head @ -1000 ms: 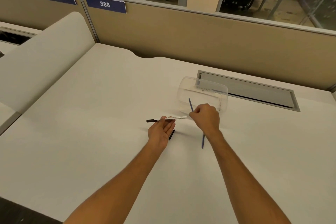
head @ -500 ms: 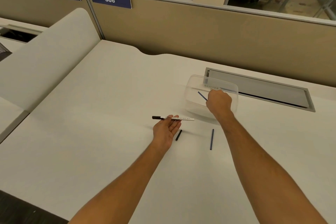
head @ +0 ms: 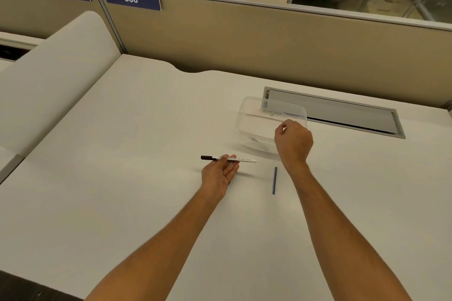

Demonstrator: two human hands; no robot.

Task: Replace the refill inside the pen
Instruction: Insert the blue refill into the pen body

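My left hand (head: 219, 173) lies palm up on the white desk, its fingers holding a white pen barrel (head: 238, 159) with a black tip that points left. A dark blue refill (head: 274, 180) lies alone on the desk, between my two forearms. My right hand (head: 293, 140) hovers at the near right edge of a clear plastic container (head: 252, 110). Its fingers are closed and nothing shows in them. A small dark piece (head: 229, 182) peeks out from under my left hand.
A grey cable hatch (head: 342, 115) is set into the desk just behind the container. A tan partition (head: 244, 39) runs along the back, and a white curved divider (head: 56, 76) closes the left side.
My right hand carried a blue refill from beside the pen to the container, and that refill no longer shows in the hand. My left hand kept hold of the barrel.
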